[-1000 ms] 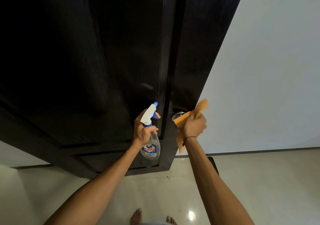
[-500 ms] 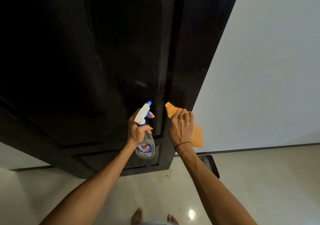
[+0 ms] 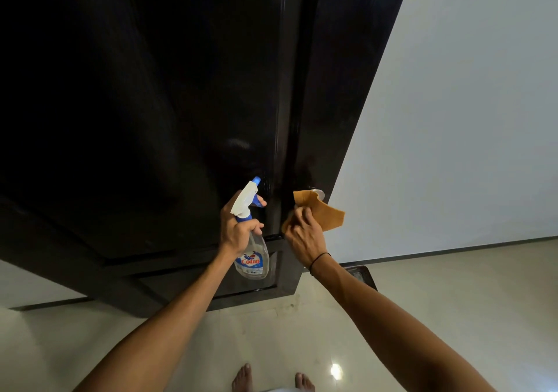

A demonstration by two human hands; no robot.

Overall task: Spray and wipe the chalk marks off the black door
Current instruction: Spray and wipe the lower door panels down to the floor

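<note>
Nearest the camera, two bare feet [image 3: 244,376] stand on the pale floor [image 3: 453,316] below the black door [image 3: 181,120]. Closer to the door, the left hand [image 3: 237,230] clasps the neck of the spray bottle [image 3: 250,240], index finger on the blue trigger, nozzle aimed at the panel just left of the door's vertical groove. The right hand [image 3: 303,234] clutches the orange cloth [image 3: 320,212] against the stile right of that groove, just below the metal door handle [image 3: 317,193].

Half a second ago the cloth sat further left, up against the groove, and a second ago it lay over the handle; so the hand is rubbing back and forth across the stile, which suggests wiping is under way while the bottle waits.

The door is glossy and very dark, standing against the white wall [image 3: 453,120]. A faint pale smudge [image 3: 238,144] shows on the panel above the bottle; whether it is chalk or glare cannot be told.
</note>
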